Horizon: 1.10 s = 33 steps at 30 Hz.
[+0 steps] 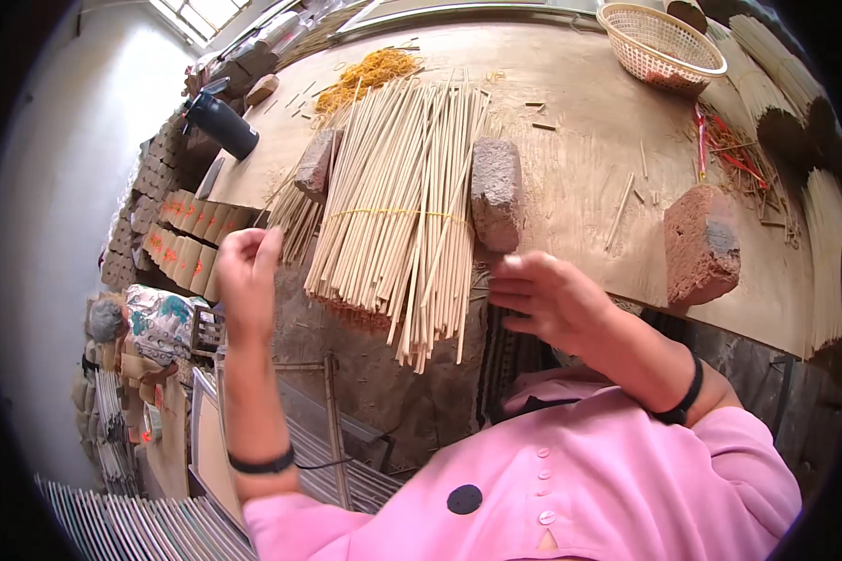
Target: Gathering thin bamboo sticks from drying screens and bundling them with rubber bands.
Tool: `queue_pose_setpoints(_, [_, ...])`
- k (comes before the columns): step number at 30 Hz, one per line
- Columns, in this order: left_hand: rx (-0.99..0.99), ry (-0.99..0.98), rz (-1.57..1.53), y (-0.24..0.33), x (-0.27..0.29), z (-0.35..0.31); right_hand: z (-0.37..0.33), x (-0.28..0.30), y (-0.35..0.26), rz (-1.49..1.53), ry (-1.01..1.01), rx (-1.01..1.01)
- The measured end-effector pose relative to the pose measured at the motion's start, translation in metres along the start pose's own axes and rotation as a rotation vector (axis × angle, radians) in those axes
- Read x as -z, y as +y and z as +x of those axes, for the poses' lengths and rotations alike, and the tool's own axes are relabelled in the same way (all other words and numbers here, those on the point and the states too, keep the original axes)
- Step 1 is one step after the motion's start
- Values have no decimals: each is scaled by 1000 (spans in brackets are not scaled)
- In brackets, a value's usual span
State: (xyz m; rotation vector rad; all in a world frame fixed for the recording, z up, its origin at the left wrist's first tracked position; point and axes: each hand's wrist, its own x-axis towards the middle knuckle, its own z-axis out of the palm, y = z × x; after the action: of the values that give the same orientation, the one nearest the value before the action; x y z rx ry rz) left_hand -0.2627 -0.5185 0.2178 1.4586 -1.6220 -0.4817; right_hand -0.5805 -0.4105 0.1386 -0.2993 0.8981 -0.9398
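Observation:
A thick bundle of pale thin wooden sticks (393, 187) lies at the table's near edge, with its uneven ends sticking out over it. A yellow rubber band (384, 214) runs across the bundle. Rough bricks flank it: one brick (318, 164) to the left, another brick (496, 192) to the right. My left hand (248, 271) is raised left of the bundle with fingers bent together; whatever they may pinch is too small to see. Loose sticks (297, 224) lie just beside it. My right hand (552, 294) is just below the right brick, fingers stretched and holding nothing.
Yellow rubber bands (370, 75) lie heaped behind the bundle. A black bottle (220, 122) stands at left, a woven basket (660, 47) far right. A reddish brick (702, 245) sits near the right front edge. More stick bundles (823, 252) line the right. Another person (154, 323) is at far left.

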Motion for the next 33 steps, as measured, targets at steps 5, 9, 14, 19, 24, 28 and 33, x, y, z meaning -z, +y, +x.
queue_pose_setpoints(5, [-361, -185, 286, 118, -41, -74, -44, 23, -3, -91, -44, 170])
queue_pose_setpoints(9, [-289, -515, 437, 111, -63, -37, -55, 23, -8, -52, -241, 117])
queue_pose_setpoints(14, [134, -756, 120, 126, -50, -30, -70, 40, -10, -12, -268, 106])
queue_pose_setpoints(19, [382, -856, -249, 131, -8, -24, -84, 69, -18, -33, -232, 143])
queue_pose_setpoints(24, [260, -769, -177, 129, -39, 35, -83, 79, 3, 22, -191, 58])
queue_pose_setpoints(28, [325, -725, -126, 128, -82, 82, -84, 87, 8, 30, -164, -9])
queue_pose_setpoints(33, [398, -761, 45, 111, -108, 96, -92, 106, 10, 115, -154, 45])
